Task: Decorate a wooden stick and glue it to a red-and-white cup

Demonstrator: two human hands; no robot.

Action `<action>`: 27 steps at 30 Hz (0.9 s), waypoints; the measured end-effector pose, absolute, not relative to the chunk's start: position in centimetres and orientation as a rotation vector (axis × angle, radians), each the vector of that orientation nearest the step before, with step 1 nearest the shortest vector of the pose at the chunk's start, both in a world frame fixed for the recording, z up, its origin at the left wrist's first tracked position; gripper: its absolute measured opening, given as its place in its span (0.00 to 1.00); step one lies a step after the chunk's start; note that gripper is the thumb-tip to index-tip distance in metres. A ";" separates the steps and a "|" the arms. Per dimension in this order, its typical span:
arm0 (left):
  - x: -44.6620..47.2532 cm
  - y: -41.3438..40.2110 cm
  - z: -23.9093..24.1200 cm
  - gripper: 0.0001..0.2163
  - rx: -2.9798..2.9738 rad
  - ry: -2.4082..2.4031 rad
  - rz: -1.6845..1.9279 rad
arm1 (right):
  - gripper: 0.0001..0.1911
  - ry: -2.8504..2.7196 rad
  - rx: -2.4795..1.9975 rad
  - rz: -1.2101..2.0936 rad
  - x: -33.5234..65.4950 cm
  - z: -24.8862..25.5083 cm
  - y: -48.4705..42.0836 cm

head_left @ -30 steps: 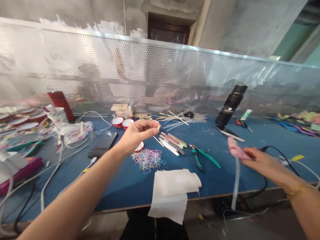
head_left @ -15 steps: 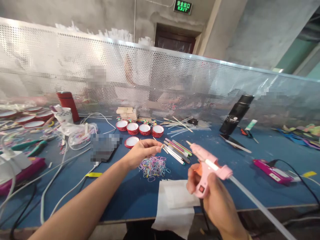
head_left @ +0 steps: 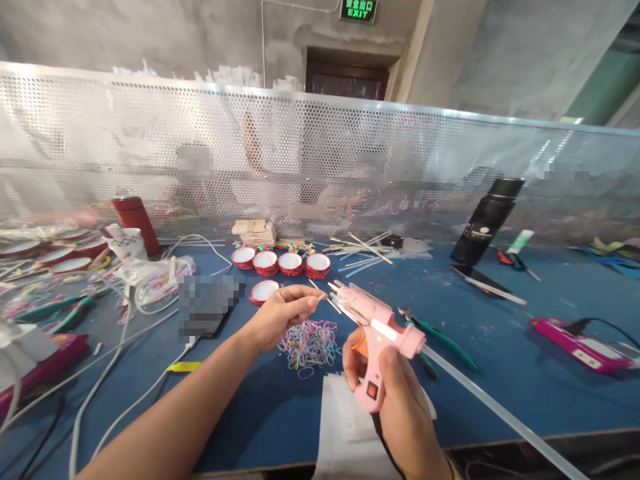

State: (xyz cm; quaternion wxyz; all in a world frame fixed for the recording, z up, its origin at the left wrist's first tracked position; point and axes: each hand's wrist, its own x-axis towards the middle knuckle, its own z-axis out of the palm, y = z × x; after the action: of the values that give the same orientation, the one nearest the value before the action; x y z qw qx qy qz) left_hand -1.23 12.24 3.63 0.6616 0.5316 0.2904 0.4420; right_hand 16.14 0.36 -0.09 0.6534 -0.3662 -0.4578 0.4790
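My right hand (head_left: 400, 393) is wrapped around a pink hot glue gun (head_left: 375, 317), fingers by its orange trigger. A long clear glue stick (head_left: 490, 403) sticks out of the gun's back. My left hand (head_left: 287, 310) pinches a small pale piece (head_left: 321, 297), mostly hidden by the fingertips and too small to name. The gun's nozzle points at those fingertips, close by. Below my left hand lies a pile of pastel rubber bands (head_left: 310, 343). Behind the gun are pens, mostly covered by it. A red-rimmed round drum (head_left: 263, 291) lies just behind my left hand.
Several red drums (head_left: 291, 263) stand in a row farther back. Green-handled pliers (head_left: 450, 347) lie to the right, near a black bottle (head_left: 483, 230) and a phone (head_left: 485, 285). White paper (head_left: 340, 427) sits at the front edge. Cables (head_left: 113, 340) cross the left side.
My right hand has brought the glue gun leftward, its nozzle now close to my left fingertips. My left hand keeps its pinch. The pliers have come into sight; the view has shifted slightly.
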 end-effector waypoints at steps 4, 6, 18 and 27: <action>-1.6 12.4 3.6 0.19 1.185 0.675 1.017 | 0.26 -0.893 -0.838 1.147 15.1 -0.3 0.9; -1.7 12.5 3.5 0.19 1.185 0.673 1.021 | 0.27 -0.852 -0.833 1.185 15.0 -0.7 1.0; -2.2 12.9 3.4 0.18 1.171 0.579 1.010 | 0.25 -0.993 -0.715 1.182 16.0 -2.5 0.9; -2.2 12.7 3.6 0.18 1.161 0.555 0.984 | 0.24 -0.985 -0.714 1.144 15.5 -1.2 0.5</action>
State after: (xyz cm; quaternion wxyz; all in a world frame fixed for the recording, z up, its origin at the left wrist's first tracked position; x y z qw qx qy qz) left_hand -2.19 12.71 3.56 0.6896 0.5190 0.2482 0.4398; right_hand 15.54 0.55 -1.23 0.6711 -0.3169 -0.4374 0.5079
